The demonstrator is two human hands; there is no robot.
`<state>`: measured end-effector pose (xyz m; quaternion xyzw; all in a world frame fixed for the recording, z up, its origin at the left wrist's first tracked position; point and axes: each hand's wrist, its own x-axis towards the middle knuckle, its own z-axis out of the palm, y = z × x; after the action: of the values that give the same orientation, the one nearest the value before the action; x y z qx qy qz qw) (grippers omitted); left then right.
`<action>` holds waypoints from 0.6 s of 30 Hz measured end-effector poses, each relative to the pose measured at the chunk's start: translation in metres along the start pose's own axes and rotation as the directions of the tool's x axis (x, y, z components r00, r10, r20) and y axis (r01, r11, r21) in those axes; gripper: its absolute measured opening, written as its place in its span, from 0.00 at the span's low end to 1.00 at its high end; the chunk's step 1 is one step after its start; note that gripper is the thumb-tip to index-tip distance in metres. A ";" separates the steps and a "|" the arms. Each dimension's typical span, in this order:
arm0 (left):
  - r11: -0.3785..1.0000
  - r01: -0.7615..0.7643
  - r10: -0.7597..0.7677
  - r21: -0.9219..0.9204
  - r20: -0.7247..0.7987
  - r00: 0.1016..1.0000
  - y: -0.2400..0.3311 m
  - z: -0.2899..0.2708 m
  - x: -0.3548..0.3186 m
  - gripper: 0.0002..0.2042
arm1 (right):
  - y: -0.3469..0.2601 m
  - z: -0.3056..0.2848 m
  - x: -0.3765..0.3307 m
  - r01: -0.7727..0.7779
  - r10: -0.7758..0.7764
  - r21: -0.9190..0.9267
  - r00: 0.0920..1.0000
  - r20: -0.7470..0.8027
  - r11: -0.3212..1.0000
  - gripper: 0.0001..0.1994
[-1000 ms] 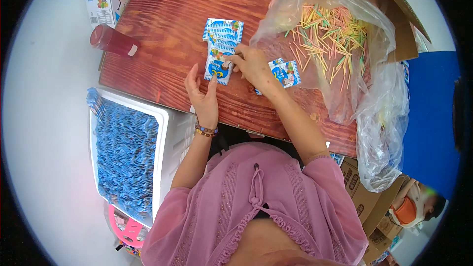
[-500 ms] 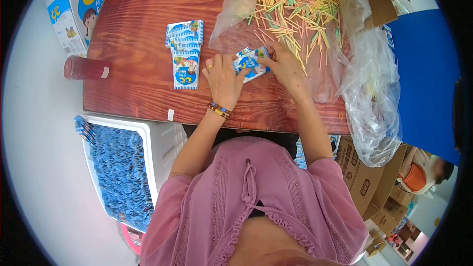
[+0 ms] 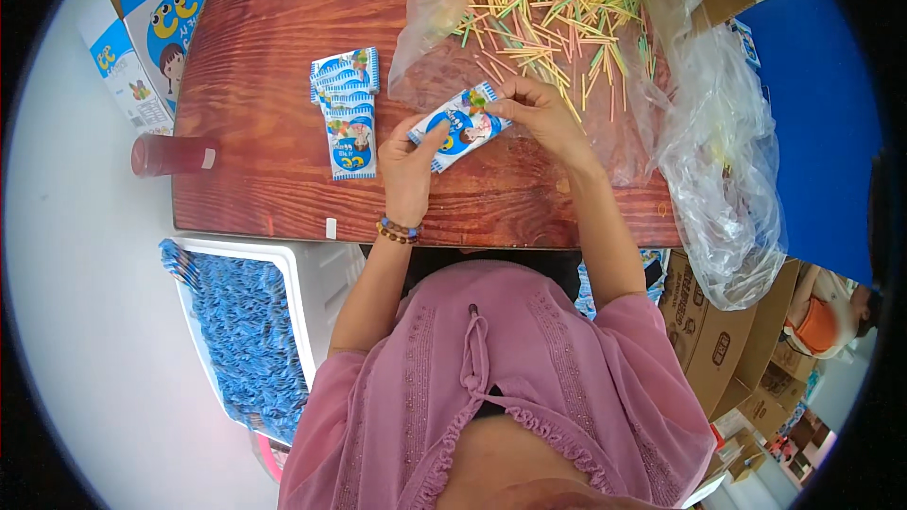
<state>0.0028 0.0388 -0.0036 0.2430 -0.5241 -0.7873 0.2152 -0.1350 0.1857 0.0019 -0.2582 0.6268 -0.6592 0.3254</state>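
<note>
Between my hands, over the wooden table, is a small blue and white packet, with the edge of another showing behind it. My left hand grips its lower left end, thumb on the front. My right hand pinches the upper right side with thumb and forefinger. Left of my hands lies an overlapping row of similar packets. Beyond my right hand, thin yellow, pink and green sticks are spread loosely on a clear plastic bag.
A reddish bottle lies at the table's left edge, near printed cartons. Below left stands a white bin full of blue packets. Cardboard boxes and a blue surface are at right; another person is farther off.
The held packet has shifted slightly left and turned more toward me, its front now less covered. My left hand has moved left and lower. The whole view has shifted a little.
</note>
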 end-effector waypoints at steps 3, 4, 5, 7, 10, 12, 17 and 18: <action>0.983 0.092 -0.082 -0.158 0.064 0.995 0.003 -0.002 0.002 0.09 | -0.001 0.004 -0.009 -0.037 0.033 0.137 0.999 0.033 0.990 0.04; 0.983 0.095 -0.085 -0.158 0.067 0.994 0.009 0.001 0.001 0.09 | 0.000 0.005 -0.012 -0.063 0.058 0.161 0.998 0.035 0.985 0.04; 0.935 0.188 -0.180 -0.300 0.053 0.982 0.015 0.006 -0.002 0.09 | 0.001 0.005 -0.015 -0.064 0.059 0.162 0.998 0.031 0.985 0.04; 0.859 0.268 -0.273 -0.436 0.052 0.961 0.020 0.008 -0.005 0.09 | 0.002 0.007 -0.019 -0.056 0.035 0.261 0.996 0.084 0.964 0.05; 0.915 0.190 -0.184 -0.357 0.050 0.982 0.008 -0.002 -0.004 0.09 | -0.007 0.014 -0.020 -0.053 0.049 0.242 0.999 0.023 0.969 0.06; 0.984 0.147 -0.141 -0.096 0.067 0.988 0.005 -0.009 -0.004 0.09 | -0.015 0.020 -0.021 -0.106 0.099 0.241 0.994 0.041 0.965 0.07; 0.919 0.212 -0.181 -0.333 0.120 0.976 0.012 0.003 -0.008 0.09 | -0.004 0.018 -0.019 -0.025 0.016 0.438 1.000 0.024 0.899 0.10; 0.910 0.225 -0.192 -0.347 0.128 0.973 0.012 0.003 -0.008 0.09 | -0.004 0.019 -0.018 -0.032 0.023 0.391 0.999 0.028 0.920 0.09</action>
<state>0.0084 0.0410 0.0098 0.2182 -0.3518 -0.8984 0.1464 -0.1097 0.1871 0.0085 -0.1868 0.4820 -0.7636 0.3869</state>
